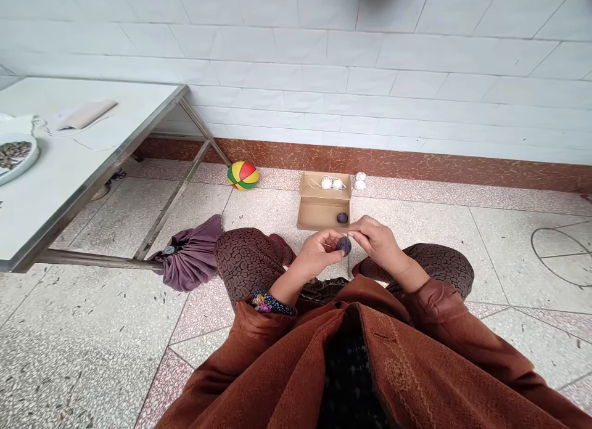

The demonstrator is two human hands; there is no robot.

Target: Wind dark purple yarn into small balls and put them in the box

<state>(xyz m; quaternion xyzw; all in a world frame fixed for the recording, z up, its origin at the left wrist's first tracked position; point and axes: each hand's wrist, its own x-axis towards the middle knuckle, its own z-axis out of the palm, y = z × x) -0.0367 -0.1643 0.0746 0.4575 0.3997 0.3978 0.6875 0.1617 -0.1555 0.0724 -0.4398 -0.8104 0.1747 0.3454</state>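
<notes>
My left hand (pixel 319 251) is closed around a small dark purple-grey ball of yarn (pixel 344 246), held in front of my knees. Just to its right, my right hand (pixel 372 236) pinches a dark strand of yarn by the top of the ball. Beyond my hands an open cardboard box (pixel 319 213) lies on the floor. A second dark yarn ball (pixel 342 217) rests in its right front corner. Two white yarn balls (pixel 332 183) with loose strands lie on the raised lid, and more white balls (pixel 359 181) sit beside the box on the right.
A white table (pixel 124 102) with a metal frame stands on the left, bearing a plate (pixel 23 164) of dark seeds. A purple cloth bag (pixel 192 256) lies by its leg. A colourful ball (pixel 243 175) is near the wall, and a wire ring (pixel 562 256) lies at right.
</notes>
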